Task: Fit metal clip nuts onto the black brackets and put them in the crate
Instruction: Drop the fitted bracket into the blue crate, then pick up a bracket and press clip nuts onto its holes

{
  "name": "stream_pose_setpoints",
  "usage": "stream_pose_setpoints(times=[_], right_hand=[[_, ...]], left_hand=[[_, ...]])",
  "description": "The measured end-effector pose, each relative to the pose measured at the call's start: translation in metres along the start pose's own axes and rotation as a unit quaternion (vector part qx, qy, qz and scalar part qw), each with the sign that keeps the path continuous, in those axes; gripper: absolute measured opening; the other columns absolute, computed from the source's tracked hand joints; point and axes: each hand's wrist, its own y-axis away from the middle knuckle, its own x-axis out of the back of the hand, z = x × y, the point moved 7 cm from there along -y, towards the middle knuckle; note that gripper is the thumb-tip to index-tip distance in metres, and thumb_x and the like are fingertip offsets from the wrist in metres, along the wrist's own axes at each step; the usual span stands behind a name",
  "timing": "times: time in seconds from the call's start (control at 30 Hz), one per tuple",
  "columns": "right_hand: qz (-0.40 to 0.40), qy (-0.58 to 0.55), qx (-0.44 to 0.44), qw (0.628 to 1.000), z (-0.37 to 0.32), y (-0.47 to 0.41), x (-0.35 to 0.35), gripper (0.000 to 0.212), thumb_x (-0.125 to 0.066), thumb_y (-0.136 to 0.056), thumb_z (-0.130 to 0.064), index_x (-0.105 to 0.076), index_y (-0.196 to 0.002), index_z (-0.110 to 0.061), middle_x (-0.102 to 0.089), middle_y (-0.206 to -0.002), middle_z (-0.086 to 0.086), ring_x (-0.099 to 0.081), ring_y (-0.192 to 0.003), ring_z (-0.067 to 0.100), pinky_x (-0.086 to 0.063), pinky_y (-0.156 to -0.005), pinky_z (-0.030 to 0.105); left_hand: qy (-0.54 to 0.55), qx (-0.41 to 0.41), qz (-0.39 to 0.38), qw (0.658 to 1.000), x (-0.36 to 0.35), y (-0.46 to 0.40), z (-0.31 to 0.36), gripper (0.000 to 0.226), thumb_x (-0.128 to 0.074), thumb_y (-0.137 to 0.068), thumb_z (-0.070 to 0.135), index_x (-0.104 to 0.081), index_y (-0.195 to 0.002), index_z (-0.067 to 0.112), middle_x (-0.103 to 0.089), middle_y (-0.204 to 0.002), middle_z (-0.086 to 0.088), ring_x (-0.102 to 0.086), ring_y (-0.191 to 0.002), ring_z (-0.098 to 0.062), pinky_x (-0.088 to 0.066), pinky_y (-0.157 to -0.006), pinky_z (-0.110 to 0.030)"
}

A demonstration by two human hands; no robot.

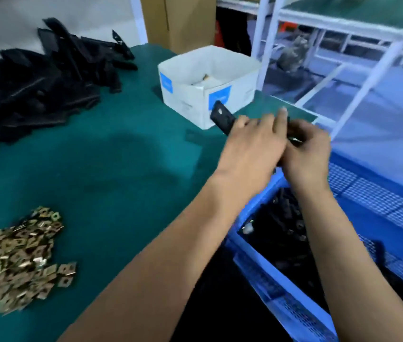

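Green surface (111,154) carries a heap of clip nuts (15,257) and black brackets (35,87). Left hand (252,144) grips one bracket (221,117), its long axis pointing up-left toward a white box (195,95). Right hand (306,149) pinches something blurred above the blue crate (282,287).

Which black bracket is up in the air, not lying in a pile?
The black bracket held in the left hand, in front of the white box. The others lie heaped on the table or in the blue crate.
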Motion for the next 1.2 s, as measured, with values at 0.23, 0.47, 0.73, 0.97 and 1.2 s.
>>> stream_pose_setpoints(times=[0.23,0.47,0.73,0.97,1.2], right_hand=[[-0.063,0.209,-0.184,0.958,0.15,0.037,0.108,0.022,-0.073,-0.093,-0.018,-0.069,-0.072,-0.017,-0.06,-0.06,-0.008,-0.054,-0.068,0.009,-0.038,-0.052,0.014],[-0.024,0.334,-0.377,0.863,0.224,0.062,0.148,0.032,-0.075,-0.093,-0.034,-0.068,-0.084,-0.004,-0.07,-0.08,0.015,-0.062,-0.075,0.032,-0.044,-0.067,0.034],[0.02,0.286,-0.285,0.915,0.174,0.039,0.103,0.031,-0.066,-0.092,-0.015,-0.072,-0.122,-0.009,-0.074,-0.116,0.014,-0.066,-0.112,0.034,-0.053,-0.094,0.039],[0.032,0.273,-0.065,0.959,0.047,0.0,0.032,0.019,-0.061,-0.091,-0.014,-0.078,-0.099,-0.016,-0.078,-0.093,0.009,-0.07,-0.086,0.033,-0.055,-0.077,0.038],[-0.094,0.205,0.075,0.971,-0.056,0.008,-0.092,0.015,-0.061,-0.089,-0.015,-0.075,-0.096,-0.015,-0.076,-0.089,0.006,-0.067,-0.081,0.033,-0.054,-0.074,0.042]], left_hand=[[0.09,-0.12,-0.137,0.979,-0.098,0.009,0.127,0.094,-0.077,-0.085,0.036,-0.025,-0.159,0.011,-0.051,-0.138,-0.008,-0.054,-0.127,-0.028,-0.038,-0.11,-0.04],[0.139,-0.103,-0.251,0.952,-0.147,0.035,0.126,0.083,-0.078,-0.085,0.031,-0.034,-0.152,0.01,-0.047,-0.138,-0.012,-0.048,-0.13,-0.032,-0.04,-0.11,-0.044],[0.248,-0.034,-0.191,0.949,-0.11,0.005,0.093,0.043,-0.07,-0.093,0.028,-0.056,-0.131,0.014,-0.051,-0.125,-0.005,-0.05,-0.122,-0.028,-0.051,-0.092,-0.045],[0.326,0.056,-0.045,0.943,-0.043,-0.005,0.028,0.034,-0.059,-0.085,0.008,-0.066,-0.117,0.016,-0.062,-0.109,-0.006,-0.061,-0.101,-0.031,-0.05,-0.084,-0.044],[0.348,0.209,0.086,0.91,0.0,0.056,-0.109,0.035,-0.059,-0.076,0.007,-0.07,-0.107,0.02,-0.07,-0.109,0.004,-0.065,-0.103,-0.017,-0.056,-0.086,-0.04]])
